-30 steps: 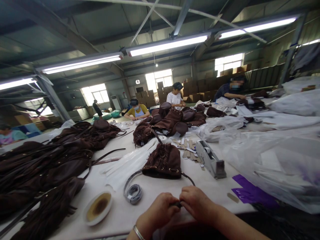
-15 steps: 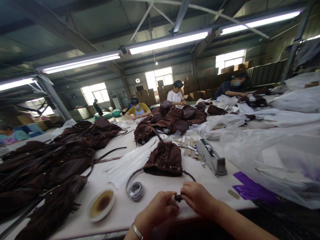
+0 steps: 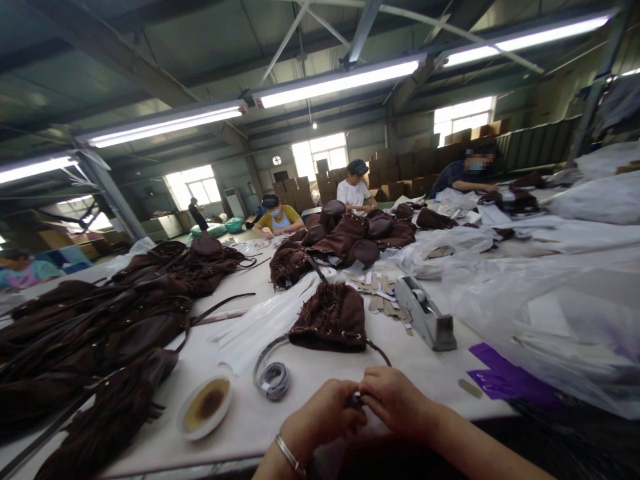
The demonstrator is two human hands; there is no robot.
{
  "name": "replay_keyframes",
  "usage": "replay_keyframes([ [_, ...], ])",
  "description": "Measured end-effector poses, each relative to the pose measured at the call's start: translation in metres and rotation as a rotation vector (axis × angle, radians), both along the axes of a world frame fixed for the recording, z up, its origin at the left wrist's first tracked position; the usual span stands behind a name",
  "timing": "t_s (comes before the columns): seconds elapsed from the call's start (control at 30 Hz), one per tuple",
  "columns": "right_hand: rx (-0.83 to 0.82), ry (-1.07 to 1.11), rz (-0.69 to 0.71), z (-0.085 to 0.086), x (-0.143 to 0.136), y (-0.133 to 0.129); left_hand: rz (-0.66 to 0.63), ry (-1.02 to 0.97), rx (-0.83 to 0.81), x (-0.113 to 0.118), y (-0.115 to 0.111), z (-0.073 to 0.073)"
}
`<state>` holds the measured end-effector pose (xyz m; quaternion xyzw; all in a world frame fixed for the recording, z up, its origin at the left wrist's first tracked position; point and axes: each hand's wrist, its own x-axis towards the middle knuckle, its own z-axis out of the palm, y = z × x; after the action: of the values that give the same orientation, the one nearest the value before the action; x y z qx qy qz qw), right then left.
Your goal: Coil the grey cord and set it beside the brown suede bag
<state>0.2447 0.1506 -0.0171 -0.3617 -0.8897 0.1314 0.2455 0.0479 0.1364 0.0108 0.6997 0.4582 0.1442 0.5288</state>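
Observation:
Near the table's front edge, my left hand (image 3: 327,412) and my right hand (image 3: 393,398) are closed together, fingertips meeting. They pinch a small dark strap end (image 3: 357,399) between them, mostly covered by the fingers. Just beyond lies a dark brown fringed drawstring bag (image 3: 333,320) with gold eyelets. Its right strap (image 3: 379,351) runs toward my right hand and disappears behind it. The bag's left strap curves to a coil (image 3: 274,381) in a greyish wrapping, lying left of my hands.
A white dish (image 3: 205,408) with brown residue sits at left, beside piled brown bags (image 3: 120,327). A grey tape dispenser (image 3: 425,317) stands right, near cardboard pieces (image 3: 383,293), clear plastic bags (image 3: 540,313) and a purple sheet (image 3: 513,377). Several people work farther back.
My hands have drawn closer together, and the left wrist has turned and shifted slightly right. Less of the dark strap end shows between the fingers.

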Motion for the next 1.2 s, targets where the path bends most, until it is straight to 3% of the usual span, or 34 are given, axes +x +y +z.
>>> replay_keyframes([
  [0.27,-0.017,0.025,0.005,0.006,0.003,-0.001,-0.032,0.012,0.047,0.003,-0.001,0.009],
  [0.47,-0.016,0.024,0.013,0.004,0.005,-0.002,0.11,0.129,0.184,-0.006,-0.004,0.016],
  [0.63,-0.019,0.01,0.008,0.004,0.004,-0.002,0.163,0.14,0.234,-0.02,-0.009,0.011],
  [0.83,0.002,-0.021,0.012,0.005,0.0,-0.003,0.104,0.206,0.153,-0.017,-0.011,0.008],
  [1.03,-0.024,-0.027,0.018,0.003,-0.003,-0.003,0.043,0.173,0.259,-0.005,-0.012,0.013],
  [1.2,0.024,0.108,-0.036,0.003,0.003,-0.006,0.082,0.134,0.3,-0.002,-0.012,0.009],
])
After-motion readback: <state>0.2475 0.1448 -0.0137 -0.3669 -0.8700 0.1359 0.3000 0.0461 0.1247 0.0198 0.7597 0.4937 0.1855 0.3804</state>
